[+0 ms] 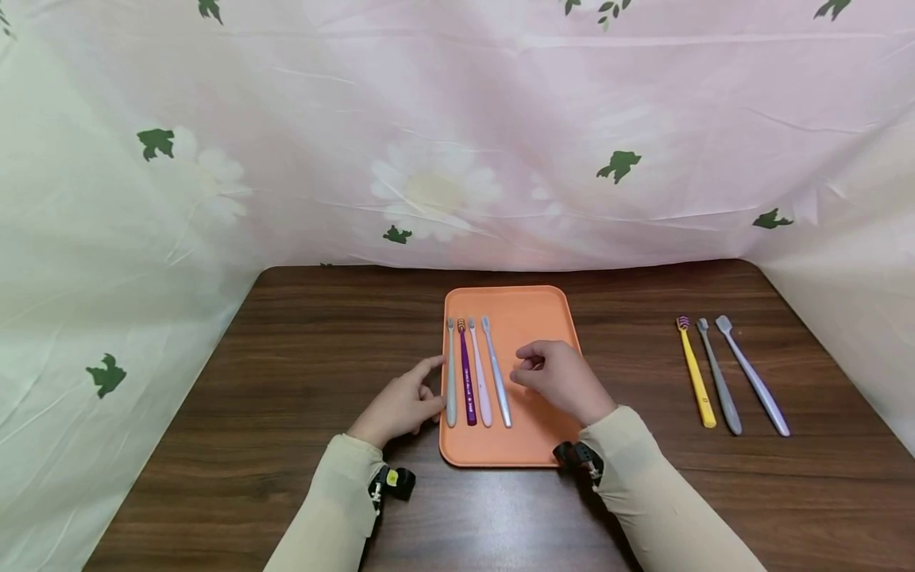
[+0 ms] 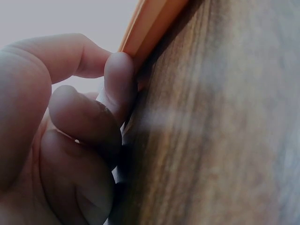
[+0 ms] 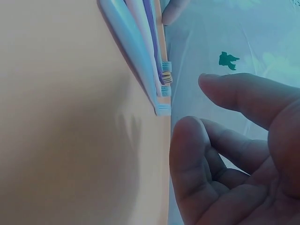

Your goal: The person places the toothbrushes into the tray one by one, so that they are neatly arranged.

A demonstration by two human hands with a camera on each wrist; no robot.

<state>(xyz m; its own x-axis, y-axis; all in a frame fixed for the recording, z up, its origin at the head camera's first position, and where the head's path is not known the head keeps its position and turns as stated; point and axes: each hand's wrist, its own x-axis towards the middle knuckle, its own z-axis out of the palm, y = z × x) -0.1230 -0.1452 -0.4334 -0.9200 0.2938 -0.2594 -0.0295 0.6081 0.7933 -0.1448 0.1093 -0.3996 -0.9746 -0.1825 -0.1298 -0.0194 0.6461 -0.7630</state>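
At the left rim of the orange tray (image 1: 532,306), my left hand (image 1: 400,405) grips the edge with thumb and fingertips. In the left wrist view, fingertips (image 2: 119,77) meet at the tray's edge (image 2: 152,23). On the tray's left half lie a grey-green toothbrush (image 1: 451,381), a purple toothbrush (image 1: 467,377), a pink toothbrush (image 1: 481,381) and a light blue toothbrush (image 1: 498,377), heads pointing away. My right hand (image 1: 565,377) hovers over the tray's right half, fingers loosely bent, thumb and forefinger apart, holding nothing. The right wrist view shows the light blue toothbrush (image 3: 133,47) beyond those fingers.
To the right of the tray, a yellow toothbrush (image 1: 696,377), a grey toothbrush (image 1: 720,381) and a lavender toothbrush (image 1: 754,377) lie on the dark wooden table (image 1: 300,357). A patterned cloth (image 1: 443,119) hangs behind the table and along both sides.
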